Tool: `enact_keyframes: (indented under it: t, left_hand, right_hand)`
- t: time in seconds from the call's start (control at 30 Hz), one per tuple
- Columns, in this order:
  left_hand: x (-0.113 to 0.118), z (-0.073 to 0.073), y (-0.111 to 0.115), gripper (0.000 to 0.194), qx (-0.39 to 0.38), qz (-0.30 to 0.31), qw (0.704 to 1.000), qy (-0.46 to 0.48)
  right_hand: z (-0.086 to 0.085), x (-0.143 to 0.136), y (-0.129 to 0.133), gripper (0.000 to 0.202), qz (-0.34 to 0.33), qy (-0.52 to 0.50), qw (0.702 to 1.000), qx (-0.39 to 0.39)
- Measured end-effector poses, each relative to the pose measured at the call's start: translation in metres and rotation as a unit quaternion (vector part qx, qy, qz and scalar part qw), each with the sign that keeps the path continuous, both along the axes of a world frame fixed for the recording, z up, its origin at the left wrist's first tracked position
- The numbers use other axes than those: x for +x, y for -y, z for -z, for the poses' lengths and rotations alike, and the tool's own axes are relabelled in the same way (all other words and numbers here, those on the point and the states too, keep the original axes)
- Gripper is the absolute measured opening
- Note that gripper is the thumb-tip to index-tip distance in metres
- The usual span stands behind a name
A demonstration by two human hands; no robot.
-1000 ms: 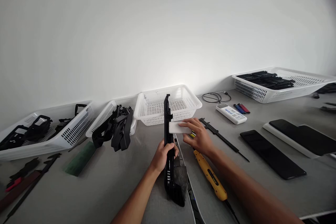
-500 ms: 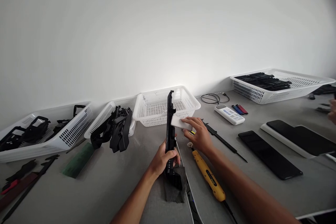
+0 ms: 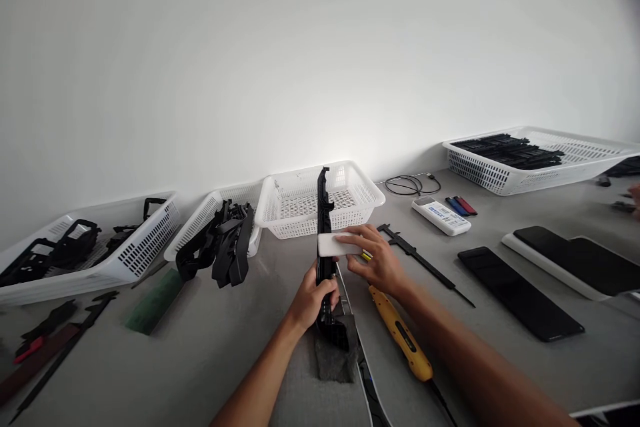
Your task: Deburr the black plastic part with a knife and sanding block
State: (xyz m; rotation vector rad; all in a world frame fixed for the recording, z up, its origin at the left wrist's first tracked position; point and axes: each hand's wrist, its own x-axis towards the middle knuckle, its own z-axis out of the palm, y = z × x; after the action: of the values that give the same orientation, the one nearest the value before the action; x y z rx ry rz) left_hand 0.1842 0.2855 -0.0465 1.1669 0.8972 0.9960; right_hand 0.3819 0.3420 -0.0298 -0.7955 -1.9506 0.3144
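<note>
Upright in my left hand (image 3: 314,299) is a long, ribbed black plastic part (image 3: 325,210), with my fingers wrapped round its lower half. Its foot is over a dark grey pad (image 3: 336,363). My right hand (image 3: 376,255) pinches a white rectangular block (image 3: 334,245), which lies across the front of the black part and covers a stretch of it. A small yellow item (image 3: 367,256) shows just under the right fingers. Below that hand lies a yellow corded power tool (image 3: 403,337); its tip is hidden.
White baskets (image 3: 320,228) line the wall, several holding black parts. To the right lie a caliper (image 3: 420,260), a white device (image 3: 441,215), a black cable (image 3: 404,185) and a black phone (image 3: 520,293). A green sheet (image 3: 155,300) and tools lie left. Another person's hand (image 3: 635,199) shows far right.
The white block in my right hand has moved left and slightly down, from beside the black part to across its front. My left hand keeps its hold; the view has shifted slightly.
</note>
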Motion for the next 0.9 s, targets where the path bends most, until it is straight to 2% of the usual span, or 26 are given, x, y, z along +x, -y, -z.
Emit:
enact_keyframes:
  t: [0.1,0.3,0.5,0.7,0.9]
  left_hand:
    - [0.0002,-0.0028,0.0003,0.042,-0.003,0.002,1.0,0.001]
    - [0.0014,0.0045,-0.0022,0.025,-0.008,-0.029,1.0,0.004]
    - [0.0014,0.0035,-0.0026,0.029,0.005,-0.011,1.0,0.006]
    - [0.0017,0.0015,-0.0021,0.029,-0.002,-0.025,1.0,0.01]
    - [0.0029,-0.0036,-0.0017,0.03,-0.007,-0.026,0.999,0.028]
  right_hand:
    - [-0.0007,0.0026,-0.0005,0.044,0.03,-0.021,0.999,0.0]
    - [-0.0057,-0.0058,0.0059,0.045,-0.051,0.001,0.999,-0.011]
    - [-0.0053,-0.0014,0.0023,0.048,-0.035,-0.003,0.999,-0.011]
    - [-0.0056,-0.0052,0.0045,0.047,-0.048,-0.007,0.999,-0.021]
    - [-0.0077,0.004,0.0009,0.048,-0.032,-0.006,0.999,-0.026]
